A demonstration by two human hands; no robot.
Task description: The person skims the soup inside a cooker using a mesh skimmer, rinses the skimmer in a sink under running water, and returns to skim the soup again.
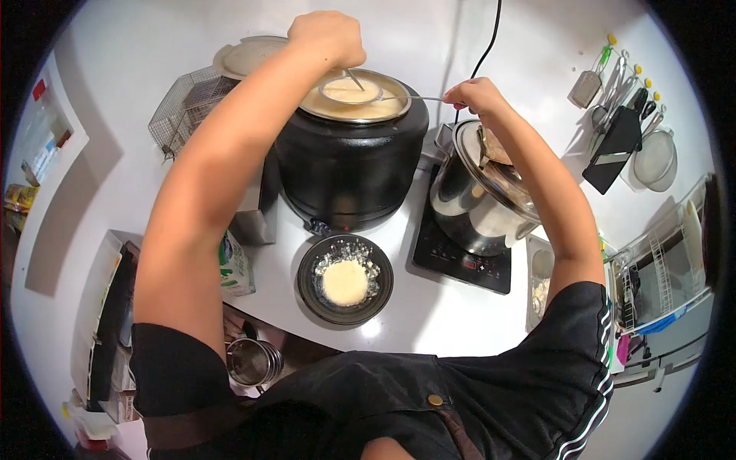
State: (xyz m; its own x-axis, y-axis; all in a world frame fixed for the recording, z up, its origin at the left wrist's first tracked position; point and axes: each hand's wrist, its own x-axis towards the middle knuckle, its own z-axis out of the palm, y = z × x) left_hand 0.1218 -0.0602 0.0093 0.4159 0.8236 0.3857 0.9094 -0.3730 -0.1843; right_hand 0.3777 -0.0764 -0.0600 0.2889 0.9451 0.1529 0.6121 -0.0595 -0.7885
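My right hand (477,96) is closed around the long thin handle of a round-rimmed strainer (351,89), which sits in the mouth of a large black soup kettle (351,165). Pale creamy liquid (318,102) fills the kettle and shows inside the strainer's rim too. Above it, my left hand (328,37) is a fist around a thin metal utensil (354,80) that points down into the strainer; its lower end is hidden. In front of the kettle stands a dark ribbed bowl (307,295) with a pale yellow mound (344,283) and white bits around it.
A steel pot (471,207) with a glass lid stands on a black induction cooker (468,264) at right. Behind my left arm are a wire basket (180,107) and a round lid (249,55). Utensils and a sieve (655,159) hang on the right wall. A black cord (487,46) runs down the back wall.
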